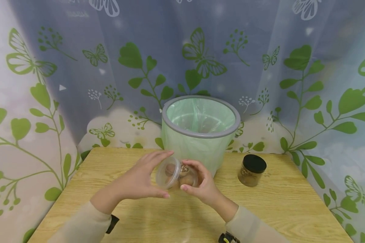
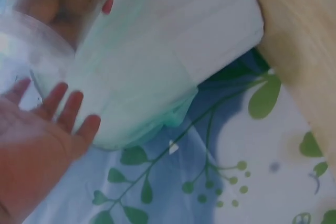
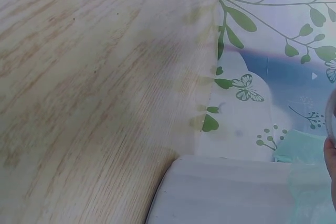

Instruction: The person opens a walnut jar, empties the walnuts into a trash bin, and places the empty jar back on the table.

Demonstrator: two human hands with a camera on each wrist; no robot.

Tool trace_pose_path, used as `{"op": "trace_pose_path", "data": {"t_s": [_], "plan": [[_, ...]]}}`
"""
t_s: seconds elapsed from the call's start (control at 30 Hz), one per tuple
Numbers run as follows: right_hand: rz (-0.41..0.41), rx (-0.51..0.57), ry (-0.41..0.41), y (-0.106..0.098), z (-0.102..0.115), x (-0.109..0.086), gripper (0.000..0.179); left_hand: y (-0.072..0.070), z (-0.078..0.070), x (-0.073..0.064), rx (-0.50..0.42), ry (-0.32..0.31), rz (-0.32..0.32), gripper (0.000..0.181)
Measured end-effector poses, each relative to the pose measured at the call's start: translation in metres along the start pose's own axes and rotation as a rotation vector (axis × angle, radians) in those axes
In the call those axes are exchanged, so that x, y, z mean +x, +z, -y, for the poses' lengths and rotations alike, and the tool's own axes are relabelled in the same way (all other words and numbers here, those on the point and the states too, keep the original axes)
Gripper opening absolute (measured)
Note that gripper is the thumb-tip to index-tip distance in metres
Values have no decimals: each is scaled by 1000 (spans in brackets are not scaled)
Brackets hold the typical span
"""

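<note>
Head view: right hand (image 1: 207,189) grips a clear jar (image 1: 187,178); left hand (image 1: 137,178) spreads wide beside it.

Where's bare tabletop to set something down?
Free: left part of the tabletop, between its left edge and the left hand; also nearside of the black-lidded jar, right of the right hand. Crowded: centre, both hands at the clear jar, bin just behind. Bin-to-black-lidded jar gap is tighter.

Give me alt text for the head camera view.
The right hand grips a clear jar of brown pieces, the left hand spread beside it. Behind stands a green-lined bin; a black-lidded jar sits right, on a wooden table.
</note>
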State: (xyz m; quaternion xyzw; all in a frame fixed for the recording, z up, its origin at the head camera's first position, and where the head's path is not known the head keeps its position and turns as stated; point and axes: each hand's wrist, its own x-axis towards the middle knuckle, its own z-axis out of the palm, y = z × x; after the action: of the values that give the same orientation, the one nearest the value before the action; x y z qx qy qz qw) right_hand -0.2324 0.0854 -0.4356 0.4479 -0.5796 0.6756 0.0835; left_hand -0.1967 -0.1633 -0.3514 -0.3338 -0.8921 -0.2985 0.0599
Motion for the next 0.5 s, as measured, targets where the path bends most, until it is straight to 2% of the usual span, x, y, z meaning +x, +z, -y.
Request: {"op": "trace_pose_path", "data": {"t_s": [0.1, 0.27, 0.37, 0.5], "plan": [[4, -2, 1, 0, -1, 0, 66, -9, 0, 3, -23, 51, 65, 111], [4, -7, 11, 0, 0, -1, 66, -16, -2, 7, -9, 91, 113, 102], [2, -9, 15, 0, -1, -1, 66, -16, -3, 7, -4, 91, 125, 97], [2, -9, 19, 0, -1, -1, 66, -15, -3, 8, -6, 51, 136, 95]]}}
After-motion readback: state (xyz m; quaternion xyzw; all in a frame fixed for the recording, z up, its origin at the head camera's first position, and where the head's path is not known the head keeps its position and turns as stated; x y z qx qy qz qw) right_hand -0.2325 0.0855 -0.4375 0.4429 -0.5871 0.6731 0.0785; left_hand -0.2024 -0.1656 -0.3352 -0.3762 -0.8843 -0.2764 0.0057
